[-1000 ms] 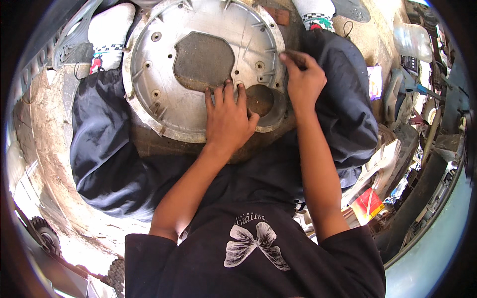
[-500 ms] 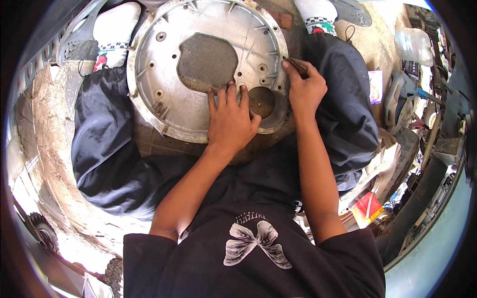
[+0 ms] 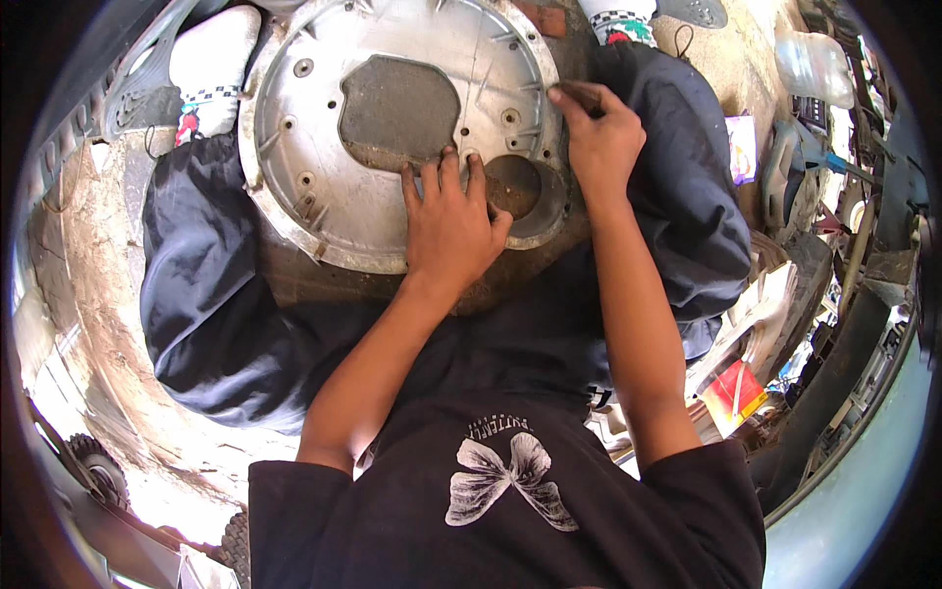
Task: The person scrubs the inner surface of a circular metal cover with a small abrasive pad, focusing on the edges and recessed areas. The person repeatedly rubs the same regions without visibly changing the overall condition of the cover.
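A large round metal housing (image 3: 314,108), like a bell housing, lies flat between my legs. It has a big irregular opening in the middle, a smaller round hole at its near right and bolt holes along the rim. My left hand (image 3: 451,226) rests on its near part, fingers spread and fingertips by the edge of the big opening. At the right rim, my right hand (image 3: 605,147) pinches a small dark flat piece (image 3: 581,96) against the edge. Fingers cover much of that piece, and its kind cannot be made out.
A reddish-brown block (image 3: 546,20) lies beyond the housing. To the right are a clear plastic bottle (image 3: 814,69), a grey-blue tool (image 3: 782,177), a stack of papers (image 3: 765,304) and a red and yellow packet (image 3: 734,398). A small tyre (image 3: 98,466) stands at lower left.
My right hand has slid a little farther up along the housing's right rim with the dark piece. The left hand keeps its place on the metal. The whole view has shifted slightly.
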Demonstrator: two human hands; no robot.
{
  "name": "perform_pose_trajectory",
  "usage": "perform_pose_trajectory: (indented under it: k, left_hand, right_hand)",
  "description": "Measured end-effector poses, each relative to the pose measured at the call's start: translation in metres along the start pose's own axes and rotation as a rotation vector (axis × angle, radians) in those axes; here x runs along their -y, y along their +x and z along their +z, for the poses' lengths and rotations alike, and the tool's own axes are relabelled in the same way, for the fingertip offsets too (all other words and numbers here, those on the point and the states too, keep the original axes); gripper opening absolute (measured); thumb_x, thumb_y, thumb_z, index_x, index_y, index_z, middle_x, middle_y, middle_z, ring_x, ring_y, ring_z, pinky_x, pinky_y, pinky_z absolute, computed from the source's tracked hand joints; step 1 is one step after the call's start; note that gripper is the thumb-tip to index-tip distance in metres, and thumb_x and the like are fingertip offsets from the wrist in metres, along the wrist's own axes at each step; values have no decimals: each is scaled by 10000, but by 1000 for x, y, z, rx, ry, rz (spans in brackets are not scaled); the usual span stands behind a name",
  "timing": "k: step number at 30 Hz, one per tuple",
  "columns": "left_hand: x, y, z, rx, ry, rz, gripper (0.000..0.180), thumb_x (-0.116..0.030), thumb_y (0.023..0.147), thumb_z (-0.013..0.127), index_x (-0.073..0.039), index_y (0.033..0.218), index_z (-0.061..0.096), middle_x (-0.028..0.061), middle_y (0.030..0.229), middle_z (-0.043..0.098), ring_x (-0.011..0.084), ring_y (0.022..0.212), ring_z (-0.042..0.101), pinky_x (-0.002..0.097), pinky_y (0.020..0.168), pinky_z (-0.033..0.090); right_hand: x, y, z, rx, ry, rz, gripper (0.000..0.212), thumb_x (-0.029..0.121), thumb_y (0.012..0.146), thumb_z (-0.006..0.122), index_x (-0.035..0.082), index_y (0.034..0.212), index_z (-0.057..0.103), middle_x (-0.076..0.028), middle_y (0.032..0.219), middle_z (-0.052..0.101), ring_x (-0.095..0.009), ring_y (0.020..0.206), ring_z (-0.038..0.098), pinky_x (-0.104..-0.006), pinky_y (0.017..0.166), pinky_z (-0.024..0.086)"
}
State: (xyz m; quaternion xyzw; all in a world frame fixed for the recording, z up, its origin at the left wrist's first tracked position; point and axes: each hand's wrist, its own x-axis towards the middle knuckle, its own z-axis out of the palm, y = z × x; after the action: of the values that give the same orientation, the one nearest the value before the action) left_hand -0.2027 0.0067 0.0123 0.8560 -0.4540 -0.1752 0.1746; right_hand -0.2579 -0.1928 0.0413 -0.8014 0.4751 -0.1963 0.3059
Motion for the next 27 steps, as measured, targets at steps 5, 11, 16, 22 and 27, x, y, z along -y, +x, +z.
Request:
perform_pose_trajectory:
  k: [5, 11, 16, 22, 27]
  left_hand:
    - [2, 0, 3, -6, 2, -2, 721, -386, 914, 717, 7, 1510, 616, 274, 1521, 554, 430, 1385, 509, 664, 1275, 293]
    - [-1, -1, 4, -13, 29, 25, 732, -416, 928, 689, 40, 1496, 616, 275, 1523, 558, 408, 1399, 509, 704, 1277, 261]
    - [1, -1, 5, -13, 28, 5, 721, -399, 928, 678, 45, 1492, 619, 281, 1509, 570, 410, 1392, 518, 705, 1277, 259]
    - [2, 1, 6, -27, 49, 16, 706, -387, 931, 664, 46, 1488, 622, 279, 1512, 572, 405, 1386, 524, 706, 1280, 257]
    - [-1, 0, 5, -18, 23, 5, 706, -387, 932, 663, 47, 1487, 619, 279, 1515, 569, 406, 1383, 522, 703, 1282, 256]
  right_hand:
    - [-24, -45, -18, 99, -3, -75, 175, 140, 912, 878, 23, 1038, 846, -122, 950, 837, -156, 886, 803, -313, 809, 598]
    - [-17, -5, -4, 18, 1, -156, 200, 98, 867, 908, 22, 1040, 843, -120, 928, 825, -192, 842, 798, -322, 794, 596]
    - [-24, -51, -22, 114, 10, -131, 193, 119, 821, 917, 32, 979, 848, -156, 911, 797, -329, 824, 787, -393, 772, 592]
    - [-16, -29, -15, 40, 33, -127, 172, 96, 827, 907, 25, 973, 849, -177, 938, 799, -332, 829, 789, -400, 783, 594]
    - [-26, -54, -30, 128, -47, -134, 170, 83, 823, 902, 8, 961, 841, -176, 936, 798, -321, 826, 797, -390, 750, 600]
